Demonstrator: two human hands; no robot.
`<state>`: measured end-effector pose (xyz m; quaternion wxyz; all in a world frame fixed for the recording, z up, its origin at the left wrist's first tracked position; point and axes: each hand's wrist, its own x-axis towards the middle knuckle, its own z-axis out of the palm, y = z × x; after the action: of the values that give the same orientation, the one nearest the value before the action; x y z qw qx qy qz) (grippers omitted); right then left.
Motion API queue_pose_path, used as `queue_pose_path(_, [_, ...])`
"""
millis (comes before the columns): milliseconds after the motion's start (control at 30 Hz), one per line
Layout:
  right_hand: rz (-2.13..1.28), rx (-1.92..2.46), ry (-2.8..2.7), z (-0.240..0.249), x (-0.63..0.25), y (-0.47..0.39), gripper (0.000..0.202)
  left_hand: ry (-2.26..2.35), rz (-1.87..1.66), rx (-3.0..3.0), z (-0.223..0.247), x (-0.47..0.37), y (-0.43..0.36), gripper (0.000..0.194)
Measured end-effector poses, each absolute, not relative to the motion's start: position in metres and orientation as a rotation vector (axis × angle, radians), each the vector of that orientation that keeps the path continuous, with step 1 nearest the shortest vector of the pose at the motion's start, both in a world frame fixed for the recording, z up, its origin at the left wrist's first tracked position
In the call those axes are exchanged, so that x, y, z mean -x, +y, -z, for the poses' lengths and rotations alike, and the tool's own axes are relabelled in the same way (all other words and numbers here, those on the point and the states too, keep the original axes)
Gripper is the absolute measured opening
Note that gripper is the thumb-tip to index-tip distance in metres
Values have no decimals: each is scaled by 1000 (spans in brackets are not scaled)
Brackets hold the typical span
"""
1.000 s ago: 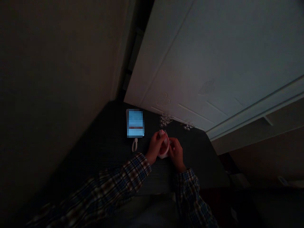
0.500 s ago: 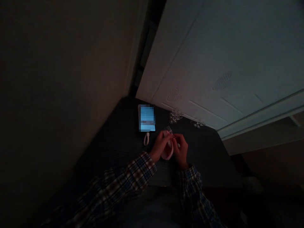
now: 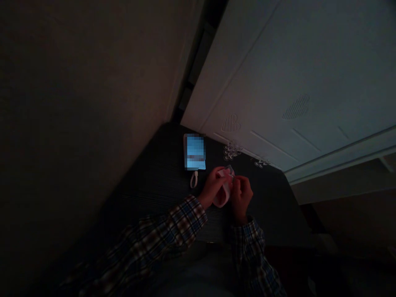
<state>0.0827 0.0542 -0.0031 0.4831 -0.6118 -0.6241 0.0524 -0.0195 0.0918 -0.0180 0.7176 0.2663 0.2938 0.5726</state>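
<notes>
A pink, rounded item (image 3: 222, 199) with a pale rim is held above the dark table. My left hand (image 3: 213, 185) is closed on its left side, thumb across the top. At its upper right, my right hand (image 3: 242, 194) is pinched on something small and thin that I cannot make out. A small clear piece (image 3: 229, 168) shows at the item's top edge. The light is dim and fine detail is lost.
A lit phone (image 3: 194, 152) with a blurred screen lies on the dark table (image 3: 148, 177), a pale loop strap (image 3: 194, 180) below it. Clear round pieces (image 3: 232, 150) lie in a cluster by the white panel (image 3: 260, 82), with several more (image 3: 262, 163) further right.
My right hand has shifted slightly right, away from my left hand, and more of the pink item's top shows. The whole view has shifted a little too.
</notes>
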Motion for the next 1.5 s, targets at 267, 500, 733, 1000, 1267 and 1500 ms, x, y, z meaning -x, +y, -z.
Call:
queue_pose_path(267, [-68,1502,-1529,2,-85,53,19,716,-1267,-616,21,21,93,47])
queue_pose_path(500, [-82,1532,-1533,4,-85,56,20,657,-1196,-504,12,23,95,34])
queue_pose_path(733, [-40,1553,-1521,3,-87,57,22,628,-1124,-619,4,22,89,59])
queue_pose_path(1000, [-53,1578,-1532,2,-85,57,25,609,-1150,-579,16,17,93,55])
queue_pose_path(1267, [-54,1570,-1560,2,-85,57,23,599,-1180,-501,14,17,93,33])
queue_pose_path(1500, [-62,1559,-1552,6,-89,58,23,575,-1191,-623,11,22,90,47])
